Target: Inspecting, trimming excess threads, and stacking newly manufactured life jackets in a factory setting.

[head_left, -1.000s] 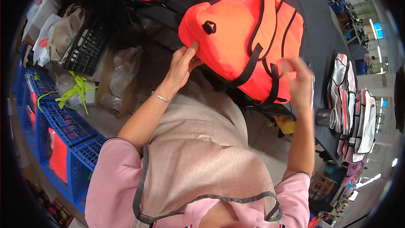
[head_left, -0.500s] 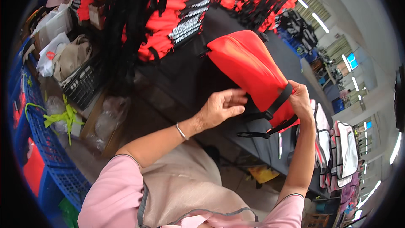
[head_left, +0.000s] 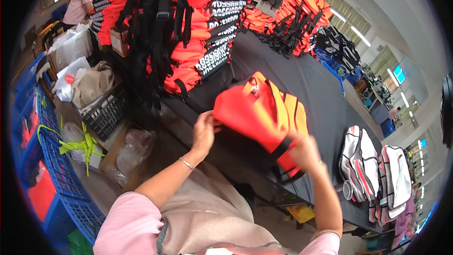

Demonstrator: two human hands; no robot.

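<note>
A bright red-orange bag (head_left: 250, 115) with orange side panels and black straps is tilted over the black-covered table (head_left: 325, 108). My right hand (head_left: 306, 152), smeared by motion, is closed on its near right end beside a black strap. At the bag's left edge my left hand (head_left: 205, 134), with a bracelet on the wrist, pinches the fabric; some of its fingertips are hidden by the bag.
Tall piles of red and black bags (head_left: 203, 28) rise at the far left, and another pile (head_left: 302, 19) stands farther back. White bags (head_left: 361, 160) lie on the right. A black crate (head_left: 106, 115) and blue baskets (head_left: 71, 193) line the left. A person (head_left: 81, 1) stands beyond.
The bag has come lower and turned, so its orange panels now show. My left hand has moved left from in front of the bag to its left edge. My right hand has shifted lower left.
</note>
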